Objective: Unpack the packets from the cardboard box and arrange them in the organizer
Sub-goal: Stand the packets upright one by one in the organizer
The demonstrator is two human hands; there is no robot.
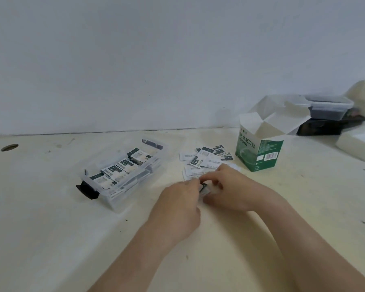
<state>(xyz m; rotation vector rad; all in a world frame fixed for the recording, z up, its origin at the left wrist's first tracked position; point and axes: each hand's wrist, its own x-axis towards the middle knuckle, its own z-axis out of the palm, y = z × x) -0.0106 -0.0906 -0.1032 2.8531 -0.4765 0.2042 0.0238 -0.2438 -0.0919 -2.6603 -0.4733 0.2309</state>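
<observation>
Green box [259, 152] right, organizer [139, 186] left; hands [177, 205] [232, 190] pinch packets [204, 189].

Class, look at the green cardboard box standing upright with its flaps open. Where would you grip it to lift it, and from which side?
Probably best to grip the green box across its flat side walls at mid-height, below the flaps, coming from the right. The splayed flaps leave no firm top edge, and loose packets lie close on its left.
</observation>
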